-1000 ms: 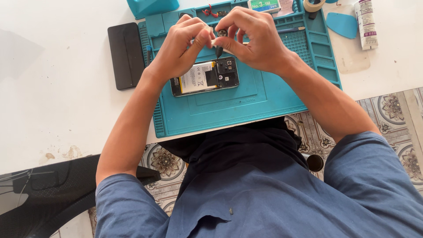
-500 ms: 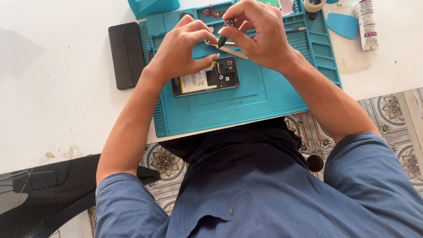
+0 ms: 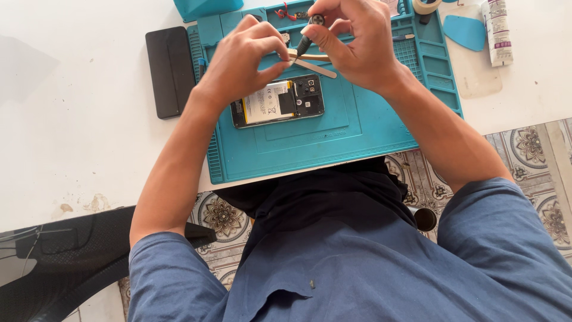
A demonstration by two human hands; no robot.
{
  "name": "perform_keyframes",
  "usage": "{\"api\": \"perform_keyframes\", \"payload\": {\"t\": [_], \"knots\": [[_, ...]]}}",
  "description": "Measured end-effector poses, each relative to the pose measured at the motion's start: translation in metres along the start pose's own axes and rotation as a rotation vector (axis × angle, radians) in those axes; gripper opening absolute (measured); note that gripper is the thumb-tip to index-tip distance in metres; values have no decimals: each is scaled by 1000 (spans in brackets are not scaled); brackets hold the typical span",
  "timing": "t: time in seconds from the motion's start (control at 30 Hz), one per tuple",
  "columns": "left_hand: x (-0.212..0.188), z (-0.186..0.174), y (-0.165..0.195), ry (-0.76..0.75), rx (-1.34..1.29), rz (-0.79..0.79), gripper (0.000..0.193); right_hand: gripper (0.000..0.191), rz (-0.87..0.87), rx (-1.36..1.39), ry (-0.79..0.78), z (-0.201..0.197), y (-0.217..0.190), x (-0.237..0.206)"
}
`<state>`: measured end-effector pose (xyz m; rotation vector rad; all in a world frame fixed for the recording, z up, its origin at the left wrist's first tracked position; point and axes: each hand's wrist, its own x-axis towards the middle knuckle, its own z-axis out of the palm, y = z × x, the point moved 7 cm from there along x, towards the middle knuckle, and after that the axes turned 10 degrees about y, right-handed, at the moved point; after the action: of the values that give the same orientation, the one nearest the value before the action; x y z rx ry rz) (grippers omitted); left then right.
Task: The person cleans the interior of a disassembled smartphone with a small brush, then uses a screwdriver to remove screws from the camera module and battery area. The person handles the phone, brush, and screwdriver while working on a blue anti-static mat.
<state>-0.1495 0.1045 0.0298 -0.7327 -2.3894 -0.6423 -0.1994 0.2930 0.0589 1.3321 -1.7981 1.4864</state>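
A small black screwdriver [image 3: 307,37] is pinched in the right hand [image 3: 357,45], fingers curled narrow round its shaft, tip angled down toward a thin pale strip [image 3: 313,62]. The strip is gripped at its near end by the left hand [image 3: 244,56], thumb and forefinger closed tight on it; its far end juts out free beneath the right hand. Both hands are held just above one opened phone [image 3: 277,101], which lies flat, back off, battery and dark board exposed, on the upper middle of a teal mat [image 3: 333,134].

Along the mat's far edge, shallow compartments are moulded in. In one, a red-wired part [image 3: 285,12] is seen; along the right rim, a row of small square wells [image 3: 438,65] is counted, contents too small to tell. A slim tool [image 3: 404,37] rests in a groove near the right wrist.

Outward now: one black slab [image 3: 170,71] lies touching the mat's left edge; one teal box [image 3: 207,7] sits at the top; one tape roll [image 3: 426,6], one blue pick [image 3: 466,31] and one white tube [image 3: 497,30] are laid to the right on the white table [image 3: 71,119]. Open room is left on the mat's near half and across the table's left side. The mat's near edge overhangs the table edge slightly, above a patterned floor [image 3: 536,149].
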Motion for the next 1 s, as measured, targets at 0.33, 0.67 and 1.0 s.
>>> {"api": "perform_keyframes", "payload": {"t": [0.33,0.67,1.0], "knots": [[-12,-20,-18,77,450,138,2,21,105,195,-89,-1,-7,-6],[-14,-11,-26,1,444,63,6,23,42,129,-236,21,-20,-6],[-11,-13,-18,9,408,86,13,22,57,119,-233,23,-20,-7]]}}
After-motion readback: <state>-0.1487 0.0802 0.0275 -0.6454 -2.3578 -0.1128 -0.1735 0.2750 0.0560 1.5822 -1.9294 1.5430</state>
